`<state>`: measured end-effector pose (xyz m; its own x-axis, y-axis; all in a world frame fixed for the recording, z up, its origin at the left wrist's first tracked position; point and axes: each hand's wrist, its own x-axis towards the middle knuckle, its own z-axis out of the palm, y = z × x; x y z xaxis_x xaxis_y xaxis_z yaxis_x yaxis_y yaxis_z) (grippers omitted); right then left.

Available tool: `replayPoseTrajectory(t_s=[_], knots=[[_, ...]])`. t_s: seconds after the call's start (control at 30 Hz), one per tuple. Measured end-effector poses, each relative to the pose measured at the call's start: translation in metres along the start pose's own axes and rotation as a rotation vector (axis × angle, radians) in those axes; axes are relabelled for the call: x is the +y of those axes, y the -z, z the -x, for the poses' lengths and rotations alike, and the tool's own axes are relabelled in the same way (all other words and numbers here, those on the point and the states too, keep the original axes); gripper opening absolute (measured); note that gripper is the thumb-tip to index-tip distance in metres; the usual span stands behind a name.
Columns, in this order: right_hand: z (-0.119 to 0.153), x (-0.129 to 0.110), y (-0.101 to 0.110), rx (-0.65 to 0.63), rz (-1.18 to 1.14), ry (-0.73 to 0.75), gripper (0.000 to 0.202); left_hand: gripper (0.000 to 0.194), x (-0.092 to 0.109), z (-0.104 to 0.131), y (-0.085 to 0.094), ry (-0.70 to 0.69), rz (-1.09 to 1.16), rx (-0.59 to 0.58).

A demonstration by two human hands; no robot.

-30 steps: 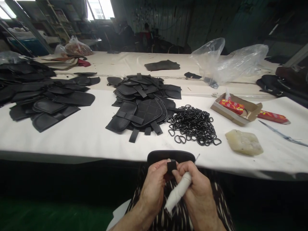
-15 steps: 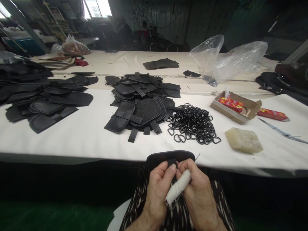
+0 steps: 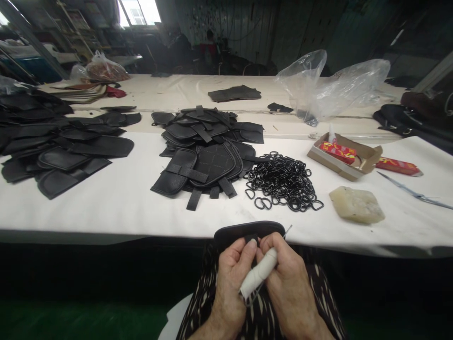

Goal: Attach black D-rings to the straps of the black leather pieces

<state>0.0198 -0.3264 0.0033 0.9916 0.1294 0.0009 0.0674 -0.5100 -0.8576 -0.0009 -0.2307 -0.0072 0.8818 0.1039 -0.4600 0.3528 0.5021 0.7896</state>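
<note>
- Two hands near me: the left hand (image 3: 231,271) pinches the strap (image 3: 251,236); the right hand (image 3: 290,271) curls round the tool (image 3: 258,275), fingertips partly hidden.
- Panel (image 3: 230,231) shows behind the strap; I'd hold both flat, tool tip (image 3: 288,230) aimed far right.
- I'd mind the table's (image 3: 159,219) near edge; white top separates it from rings (image 3: 283,182), right, and pads (image 3: 212,160), left.

This looks like a workshop for small leather-like goods: beyond the left hand (image 3: 230,278) and right hand (image 3: 288,278) stretches a long white worktable (image 3: 130,208), with stacked black flaps (image 3: 212,163) straight ahead, more flaps (image 3: 78,146) farther left, and loose metal rings (image 3: 283,184) just ahead to the right.
</note>
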Motion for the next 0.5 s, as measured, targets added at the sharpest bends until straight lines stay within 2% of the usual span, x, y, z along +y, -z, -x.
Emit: replayPoseTrajectory(t_s=[0.4, 0.5], knots=[[0.0009, 0.0019, -0.0019, 0.023, 0.077, 0.034, 0.026, 0.034, 0.0091, -0.0038, 0.0002, 0.024, -0.044, 0.051], [0.0026, 0.0054, -0.0004, 0.032, 0.080, 0.083, 0.025, 0.028, 0.0091, -0.0070, 0.0020, 0.052, -0.021, 0.039]])
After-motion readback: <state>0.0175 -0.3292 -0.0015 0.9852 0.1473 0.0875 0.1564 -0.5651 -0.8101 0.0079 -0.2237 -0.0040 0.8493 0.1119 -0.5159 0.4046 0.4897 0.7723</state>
